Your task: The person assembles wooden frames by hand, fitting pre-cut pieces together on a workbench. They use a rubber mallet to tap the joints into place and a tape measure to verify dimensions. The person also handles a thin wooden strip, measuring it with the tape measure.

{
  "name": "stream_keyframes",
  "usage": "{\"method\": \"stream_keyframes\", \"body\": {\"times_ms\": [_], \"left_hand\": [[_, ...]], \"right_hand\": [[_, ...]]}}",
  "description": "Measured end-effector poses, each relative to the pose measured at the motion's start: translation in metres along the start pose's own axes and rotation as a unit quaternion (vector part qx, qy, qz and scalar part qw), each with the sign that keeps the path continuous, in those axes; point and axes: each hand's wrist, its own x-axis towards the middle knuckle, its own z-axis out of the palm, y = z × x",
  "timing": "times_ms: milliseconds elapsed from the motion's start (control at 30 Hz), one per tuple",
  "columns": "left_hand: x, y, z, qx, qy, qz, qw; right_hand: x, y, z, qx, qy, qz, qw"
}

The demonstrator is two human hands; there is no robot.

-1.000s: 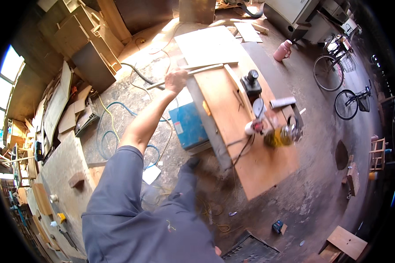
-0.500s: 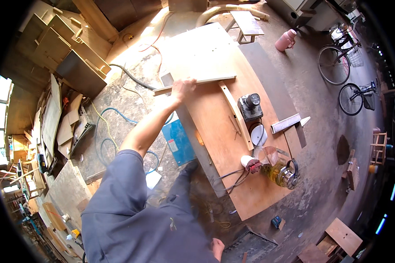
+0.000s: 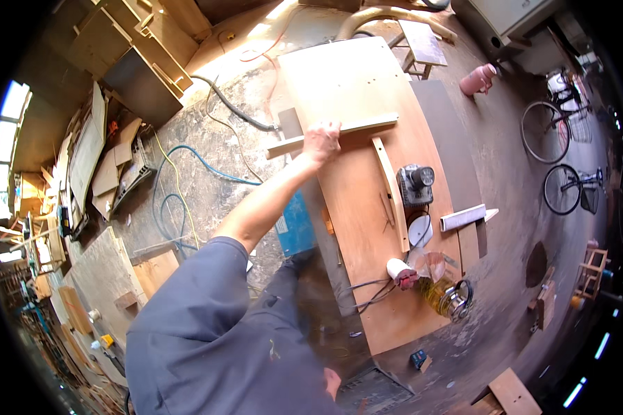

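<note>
Reaching across the workbench, the left hand lies on a long wooden batten set crosswise on the bench. Fingers curl over the batten's top edge, closed on it; arm stretched out straight from a grey sleeve.

Batten: pale, narrow, its left end overhanging the bench edge, its right end on the bench top. It rests against the near edge of a large pale plywood sheet covering the far part of the bench.

Right hand: only a sliver shows at the lower edge, low beside the body. Fingers hidden; grip cannot be told.

Bench top, nearer end:
- curved wooden strip lying lengthwise, just right of the hand
- dark power tool beside the strip
- small white round disc below the tool
- pale L-shaped bar at the right edge
- clear plastic bag with yellowish contents, and a dark-handled round item next to it
- dark cables trailing off the left side

Floor, left: blue box against the bench, blue hose in loops, stacked board offcuts. Right: pink gas cylinder, two bicycle wheels.
</note>
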Motion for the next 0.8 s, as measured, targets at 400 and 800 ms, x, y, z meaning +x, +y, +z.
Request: {"method": "stream_keyframes", "body": {"times_ms": [400, 800], "left_hand": [[-0.001, 0.013, -0.010, 0.008, 0.053, -0.082, 0.995], [-0.017, 0.011, -0.004, -0.030, 0.117, -0.067, 0.990]], "right_hand": [[0.027, -0.011, -0.027, -0.144, 0.020, -0.042, 0.989], [0.026, -0.064, -0.044, -0.207, 0.006, -0.040, 0.977]]}}
